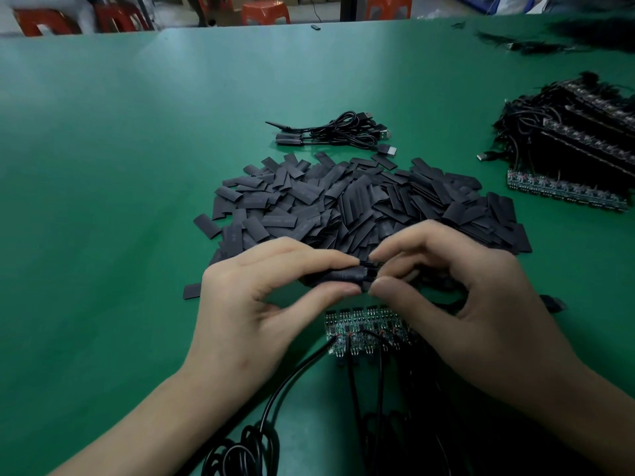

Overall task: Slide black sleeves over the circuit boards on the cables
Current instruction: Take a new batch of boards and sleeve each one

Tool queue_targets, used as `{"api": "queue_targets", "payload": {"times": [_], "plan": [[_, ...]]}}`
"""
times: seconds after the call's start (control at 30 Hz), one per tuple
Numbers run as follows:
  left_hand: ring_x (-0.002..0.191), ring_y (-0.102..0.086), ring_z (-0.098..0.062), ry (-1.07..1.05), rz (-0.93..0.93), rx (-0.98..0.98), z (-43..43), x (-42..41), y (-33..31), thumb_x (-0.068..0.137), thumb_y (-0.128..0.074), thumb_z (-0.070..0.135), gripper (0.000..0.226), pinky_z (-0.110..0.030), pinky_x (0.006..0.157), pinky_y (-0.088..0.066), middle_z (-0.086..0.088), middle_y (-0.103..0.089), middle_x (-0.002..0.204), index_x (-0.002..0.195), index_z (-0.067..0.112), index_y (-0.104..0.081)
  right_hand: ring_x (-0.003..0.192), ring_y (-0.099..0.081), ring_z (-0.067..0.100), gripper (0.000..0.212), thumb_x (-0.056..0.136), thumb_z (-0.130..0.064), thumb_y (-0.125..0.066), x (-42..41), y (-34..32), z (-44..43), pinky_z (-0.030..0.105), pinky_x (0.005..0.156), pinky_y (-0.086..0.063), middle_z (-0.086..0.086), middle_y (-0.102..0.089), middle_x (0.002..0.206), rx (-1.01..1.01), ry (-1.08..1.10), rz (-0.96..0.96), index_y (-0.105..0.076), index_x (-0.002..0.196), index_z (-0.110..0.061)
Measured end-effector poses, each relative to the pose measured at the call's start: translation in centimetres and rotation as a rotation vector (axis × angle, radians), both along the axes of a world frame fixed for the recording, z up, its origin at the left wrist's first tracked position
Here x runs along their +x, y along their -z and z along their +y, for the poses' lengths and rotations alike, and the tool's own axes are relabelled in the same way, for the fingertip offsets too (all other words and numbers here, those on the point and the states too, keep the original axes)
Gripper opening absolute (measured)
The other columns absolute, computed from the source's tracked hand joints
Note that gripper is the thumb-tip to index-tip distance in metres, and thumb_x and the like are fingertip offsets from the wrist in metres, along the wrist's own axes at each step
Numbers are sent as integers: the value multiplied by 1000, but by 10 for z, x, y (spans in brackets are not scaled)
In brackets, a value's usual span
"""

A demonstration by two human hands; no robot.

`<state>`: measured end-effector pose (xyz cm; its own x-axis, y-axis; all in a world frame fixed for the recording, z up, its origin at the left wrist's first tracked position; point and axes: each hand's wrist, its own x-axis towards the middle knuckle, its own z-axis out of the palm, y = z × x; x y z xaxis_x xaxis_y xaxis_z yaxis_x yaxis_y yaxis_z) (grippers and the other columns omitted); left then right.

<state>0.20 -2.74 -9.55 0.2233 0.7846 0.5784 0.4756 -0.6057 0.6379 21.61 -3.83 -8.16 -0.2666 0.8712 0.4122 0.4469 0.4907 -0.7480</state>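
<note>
My left hand pinches a black sleeve between thumb and forefinger, just above the green table. My right hand meets it from the right, its thumb and forefinger pinching the sleeve's right end, where a bit of cable or board shows; I cannot tell which. A big heap of loose black sleeves lies right behind both hands. Below the hands a row of small green circuit boards lies flat, with black cables running toward me.
Several sleeved cables with USB plugs lie behind the heap. At the right edge a stack of board strips with cables stands. One stray sleeve lies left of my left hand. Orange stools stand beyond the table.
</note>
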Motion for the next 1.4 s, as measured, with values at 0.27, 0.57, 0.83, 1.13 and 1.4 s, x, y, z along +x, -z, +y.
{"api": "queue_targets", "payload": {"times": [0.27,0.57,0.83,1.13,1.4], "plan": [[92,-61,-4,-148,-13,-6,3,2,4,83,-78,32,32,-12,85,-44,6,-61,101,114,31,-75,70,-69,4,9,95,-25,-70,-7,3,0,21,63,-52,-14,-69,71,53,29,-68,-72,89,-20],[110,-70,-22,-86,-138,-70,2,4,4,77,-86,36,57,-31,95,-56,6,-70,116,131,24,-68,76,-65,10,12,97,-26,-66,-10,9,-2,31,67,-51,-10,-70,85,230,82,-270,-74,99,-17],[113,-69,-25,-46,-150,-14,-1,4,3,81,-84,25,49,-41,96,-56,-1,-71,120,126,13,-67,82,-67,-5,10,93,-24,-68,-10,5,-3,8,73,-47,-18,-71,86,117,56,-121,-75,99,-22],[111,-70,-26,-49,-147,10,-3,6,0,79,-85,19,45,-42,94,-57,-5,-72,117,120,8,-69,75,-68,-3,6,92,-19,-69,-11,3,-4,10,68,-48,-21,-69,78,89,34,-60,-75,94,-21],[114,-69,-27,-29,-150,17,-3,5,0,82,-83,21,41,-45,95,-56,-3,-72,121,119,11,-69,75,-69,-1,3,91,-19,-71,-12,1,-5,14,66,-50,-16,-70,78,99,32,-39,-74,92,-20]]}}
